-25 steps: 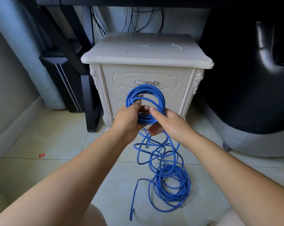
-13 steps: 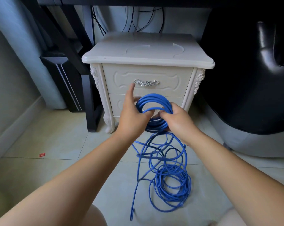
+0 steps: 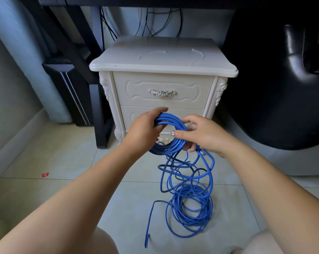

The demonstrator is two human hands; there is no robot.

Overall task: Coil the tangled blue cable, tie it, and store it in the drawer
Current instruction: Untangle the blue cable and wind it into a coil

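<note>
Blue cable (image 3: 170, 133) coil gripped by left hand (image 3: 143, 128) and right hand (image 3: 201, 133).

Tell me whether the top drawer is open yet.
No, the drawer sits flush with the nightstand front, its handle untouched.

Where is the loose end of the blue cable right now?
In the head view, the loose end lies on the floor tiles at bottom centre, just left of the uncoiled pile of blue cable.
</note>
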